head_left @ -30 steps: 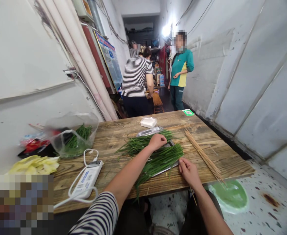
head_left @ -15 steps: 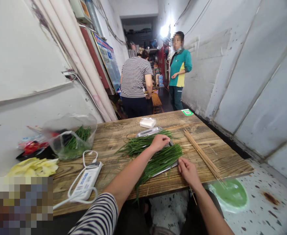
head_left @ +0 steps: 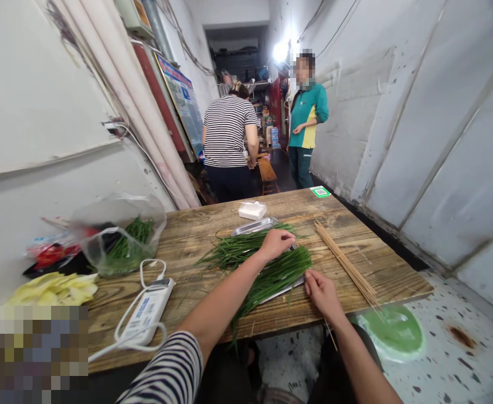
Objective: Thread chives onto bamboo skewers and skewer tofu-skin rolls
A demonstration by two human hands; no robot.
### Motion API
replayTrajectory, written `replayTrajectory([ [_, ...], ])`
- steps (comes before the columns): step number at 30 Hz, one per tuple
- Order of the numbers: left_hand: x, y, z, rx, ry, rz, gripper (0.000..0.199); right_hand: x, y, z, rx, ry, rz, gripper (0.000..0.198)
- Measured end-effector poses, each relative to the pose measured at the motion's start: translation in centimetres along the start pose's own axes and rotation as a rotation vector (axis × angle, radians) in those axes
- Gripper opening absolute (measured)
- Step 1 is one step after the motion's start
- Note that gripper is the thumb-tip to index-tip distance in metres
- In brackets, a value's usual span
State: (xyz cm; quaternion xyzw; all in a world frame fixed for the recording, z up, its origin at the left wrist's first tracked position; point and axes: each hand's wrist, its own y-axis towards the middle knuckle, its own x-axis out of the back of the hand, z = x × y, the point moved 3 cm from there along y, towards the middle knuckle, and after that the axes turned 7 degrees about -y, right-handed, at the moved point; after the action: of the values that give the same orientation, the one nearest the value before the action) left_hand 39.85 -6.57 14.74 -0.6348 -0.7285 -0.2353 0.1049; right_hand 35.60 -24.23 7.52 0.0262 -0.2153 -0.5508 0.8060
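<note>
hiding metal tray (head_left: 255,226) beneath chives (head_left: 272,272)

On the wooden table (head_left: 196,224), the left hand (head_left: 277,242) rests on a bunch of green chives (head_left: 272,275) lying across a metal tray (head_left: 255,226). The right hand (head_left: 322,292) pinches a thin bamboo skewer (head_left: 329,332) at the chives' cut ends. A pile of skewers (head_left: 343,261) lies just beside.

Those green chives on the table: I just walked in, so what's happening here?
A person sits at a wooden table. Their left hand rests on a pile of green chives lying over a metal tray. Their right hand pinches a thin bamboo skewer at the table edge. More skewers lie beside it.
</note>
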Motion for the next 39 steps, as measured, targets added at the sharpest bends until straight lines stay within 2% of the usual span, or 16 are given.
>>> replayTrajectory([
  [11,-0.09,-0.08,0.31,0.001,-0.015,0.005,0.018,0.0,-0.08,-0.05,-0.008,0.008,0.006,0.045],
  [16,-0.01,-0.21,0.2,-0.029,-0.04,-0.031,0.016,-0.1,-0.11,-0.56,-0.021,0.005,0.014,0.045],
  [23,-0.17,-0.3,0.63,0.039,-0.096,-0.04,0.014,0.03,-0.03,0.03,-0.009,-0.006,0.019,0.045],
  [39,0.02,-0.57,-0.33,-0.156,0.052,-0.029,0.013,0.09,-0.1,0.2,-0.007,-0.003,0.015,0.046],
])
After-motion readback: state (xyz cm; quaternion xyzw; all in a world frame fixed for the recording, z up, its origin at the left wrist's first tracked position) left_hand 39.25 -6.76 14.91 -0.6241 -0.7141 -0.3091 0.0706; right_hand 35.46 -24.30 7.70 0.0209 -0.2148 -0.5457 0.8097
